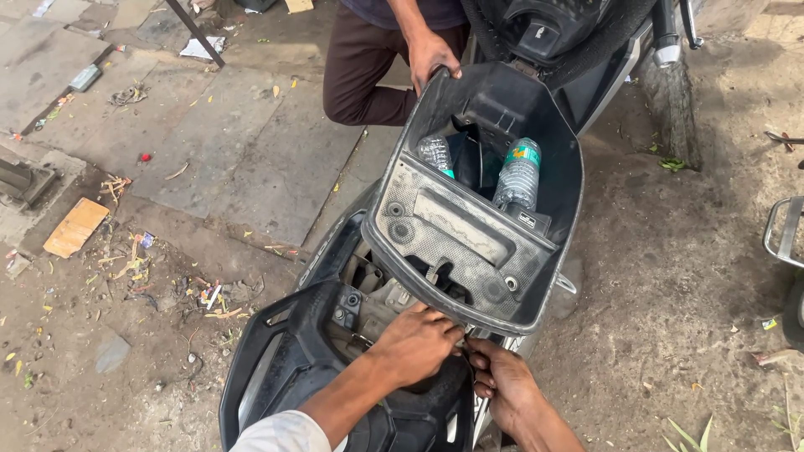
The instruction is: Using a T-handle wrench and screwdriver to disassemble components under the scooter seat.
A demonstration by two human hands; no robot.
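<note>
A scooter's black under-seat storage tub [469, 243] is tilted up off the frame. Two clear plastic water bottles [517, 173] lie inside it. My left hand [414, 343] reaches under the tub's rear lip, fingers curled against the edge, close to the exposed engine parts [368, 297]. Touching the same lip from the right is my right hand [501, 381], fingertips pinched at it. Whether either hand holds a small part is hidden. Another person's hand [431, 57] grips the tub's far rim.
The other person crouches at the top in dark trousers [356, 71]. The scooter's black rear grab rail [276, 351] is below my hands. Littered paving lies at left, bare dirt at right. A metal rack [783, 230] pokes in from the right edge.
</note>
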